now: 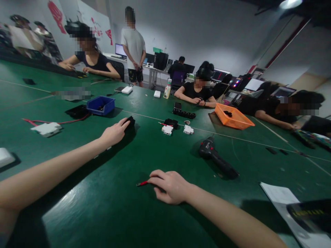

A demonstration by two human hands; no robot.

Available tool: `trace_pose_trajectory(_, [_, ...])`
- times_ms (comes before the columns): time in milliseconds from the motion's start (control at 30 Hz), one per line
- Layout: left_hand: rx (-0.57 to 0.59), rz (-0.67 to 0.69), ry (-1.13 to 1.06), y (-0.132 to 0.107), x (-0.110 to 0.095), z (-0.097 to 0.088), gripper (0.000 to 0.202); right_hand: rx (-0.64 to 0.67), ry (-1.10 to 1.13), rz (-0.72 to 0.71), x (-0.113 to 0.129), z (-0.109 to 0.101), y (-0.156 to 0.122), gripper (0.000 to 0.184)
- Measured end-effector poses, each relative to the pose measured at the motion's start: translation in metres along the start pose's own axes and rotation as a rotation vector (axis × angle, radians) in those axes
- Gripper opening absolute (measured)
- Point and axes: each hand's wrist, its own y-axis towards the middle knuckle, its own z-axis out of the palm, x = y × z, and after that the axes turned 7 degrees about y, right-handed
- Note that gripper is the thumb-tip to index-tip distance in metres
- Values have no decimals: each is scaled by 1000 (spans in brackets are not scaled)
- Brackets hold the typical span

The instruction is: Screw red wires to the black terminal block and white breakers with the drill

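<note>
My left hand reaches forward over the table, its fingers closed on a small black block. Nearer to me is my right hand, with curled fingers at the end of a short red wire with a metal lug. The wire lies low over the green tabletop, and the rest of it is hidden under the hand. Beyond the hands sit two white breaker-like modules, one to the left and one to the right, beside a black piece.
A black power screwdriver lies to the right. Farther off stand a blue bin and an orange basket. A white module with red wire is at left, papers at right. Several people sit around the table.
</note>
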Motion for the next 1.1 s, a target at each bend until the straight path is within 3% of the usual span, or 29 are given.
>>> trace_pose_trajectory(633, [-49,-29,-64,2,2,6,67,4,45,18,-7,1,-1,35])
trace_pose_trajectory(1100, [-170,-56,-41,10,10,16,66,-30,41,29,-10,-2,-1,32])
